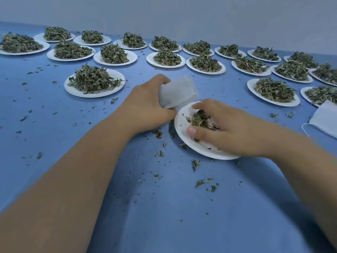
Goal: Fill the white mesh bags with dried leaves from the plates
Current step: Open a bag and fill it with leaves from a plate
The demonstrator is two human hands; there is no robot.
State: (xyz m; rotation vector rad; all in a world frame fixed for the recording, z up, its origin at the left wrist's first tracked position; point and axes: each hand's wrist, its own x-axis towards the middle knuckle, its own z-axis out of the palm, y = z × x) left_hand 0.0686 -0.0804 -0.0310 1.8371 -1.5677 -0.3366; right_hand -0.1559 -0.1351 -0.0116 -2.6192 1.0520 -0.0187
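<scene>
Head view: the left hand (145,105) gripped a white bag (179,92), held just beside the plate (182,137) rim, evidently to shorten the transfer. The right hand (228,126) curled over the last leaves (200,119) on that plate, mid-table, gathering them. Beyond, full plates (94,83) lined the far edge of the table (164,207); a face mask (324,119) lay at its right edge.

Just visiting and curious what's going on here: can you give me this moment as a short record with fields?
Left hand: grips white mesh bag beside the near plate
Right hand: fingers curl round dried leaves on it
Near plate: almost bare
Other plates: many, each heaped with leaves
Table: blue, strewn with leaf crumbs
Right edge: a face mask
</scene>
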